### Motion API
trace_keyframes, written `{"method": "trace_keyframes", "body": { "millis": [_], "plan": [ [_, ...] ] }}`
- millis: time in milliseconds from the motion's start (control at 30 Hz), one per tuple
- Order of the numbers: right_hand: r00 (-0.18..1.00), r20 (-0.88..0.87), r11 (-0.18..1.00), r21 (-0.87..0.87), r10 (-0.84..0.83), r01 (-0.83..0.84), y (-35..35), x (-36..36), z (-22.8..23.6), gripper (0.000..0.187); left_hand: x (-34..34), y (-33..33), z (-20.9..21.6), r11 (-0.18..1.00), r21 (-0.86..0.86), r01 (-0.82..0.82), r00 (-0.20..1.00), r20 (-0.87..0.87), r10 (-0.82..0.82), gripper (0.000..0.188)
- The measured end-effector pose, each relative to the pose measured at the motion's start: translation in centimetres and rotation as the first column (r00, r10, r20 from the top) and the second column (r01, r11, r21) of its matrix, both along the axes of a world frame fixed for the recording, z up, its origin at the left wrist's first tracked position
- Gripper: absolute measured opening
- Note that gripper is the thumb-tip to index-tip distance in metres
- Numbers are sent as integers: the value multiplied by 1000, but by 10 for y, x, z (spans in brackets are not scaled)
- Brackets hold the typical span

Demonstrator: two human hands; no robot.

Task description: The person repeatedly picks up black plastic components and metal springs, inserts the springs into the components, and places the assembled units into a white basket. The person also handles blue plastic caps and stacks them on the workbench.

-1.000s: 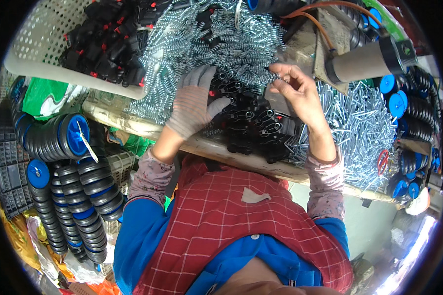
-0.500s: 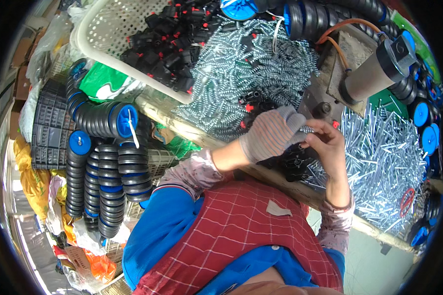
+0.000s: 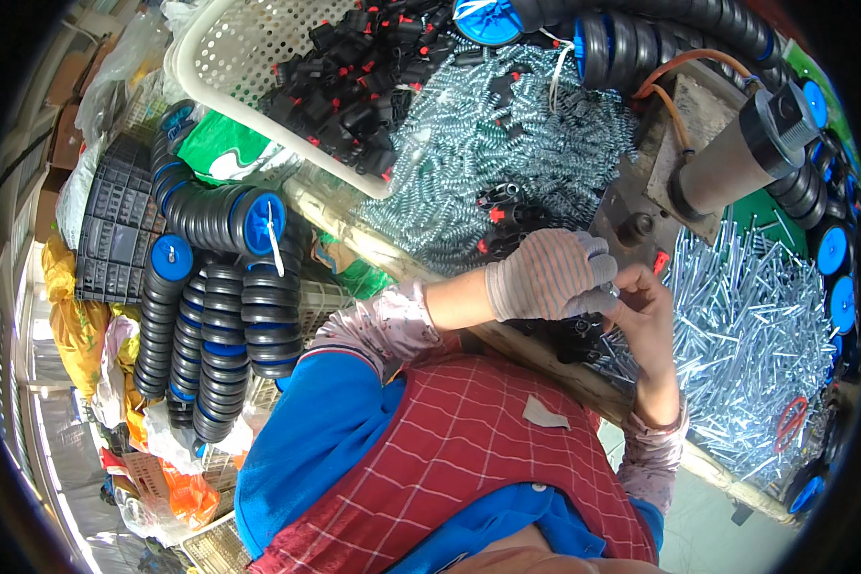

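Note:
My left hand point(image 3: 549, 275), in a grey striped knit glove, is closed, its fingertips pressed against those of my right hand. The bare right hand point(image 3: 645, 316) pinches with thumb and forefinger at the same spot. Whatever small piece sits between them is covered by the fingers. Both hands are above the near edge of the bench, over some dark plastic parts point(image 3: 574, 340). Just beyond the left hand lie black clips with red tabs point(image 3: 507, 212). A wide heap of small metal coil springs point(image 3: 507, 134) spreads behind them.
Right of my hands lies a pile of metal pins point(image 3: 746, 325) with red-handled scissors point(image 3: 791, 424). A metal press with a cylinder point(image 3: 732, 158) stands behind it. A white basket point(image 3: 258, 120) bears black parts at the back left. Black ribbed rolls point(image 3: 222, 354) hang at left.
The whole view has shifted slightly. Both hands have come a little closer to my body, staying together, and the glove now covers more of the spot between the fingertips.

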State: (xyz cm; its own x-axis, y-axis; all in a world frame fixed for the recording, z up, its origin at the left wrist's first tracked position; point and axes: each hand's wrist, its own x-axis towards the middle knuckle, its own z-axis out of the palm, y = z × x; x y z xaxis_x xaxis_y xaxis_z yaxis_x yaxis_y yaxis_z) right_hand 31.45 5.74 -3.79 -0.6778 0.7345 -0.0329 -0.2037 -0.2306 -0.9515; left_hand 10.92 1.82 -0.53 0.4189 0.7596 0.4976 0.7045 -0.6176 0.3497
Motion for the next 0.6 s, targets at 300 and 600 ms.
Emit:
{"method": "trace_keyframes", "body": {
  "millis": [300, 600],
  "plan": [
    [986, -127, 985, -117, 112, -127, 0, 0, -9, 22, 3, -9, 2, 976, -191, 102, 963, 265, -48, 33],
    [990, -30, 989, 38, -140, 141, -14, -13, -13, 19, 4, -15, -16, 988, -153, -33, 933, 349, 85, 28]
  ]
}}
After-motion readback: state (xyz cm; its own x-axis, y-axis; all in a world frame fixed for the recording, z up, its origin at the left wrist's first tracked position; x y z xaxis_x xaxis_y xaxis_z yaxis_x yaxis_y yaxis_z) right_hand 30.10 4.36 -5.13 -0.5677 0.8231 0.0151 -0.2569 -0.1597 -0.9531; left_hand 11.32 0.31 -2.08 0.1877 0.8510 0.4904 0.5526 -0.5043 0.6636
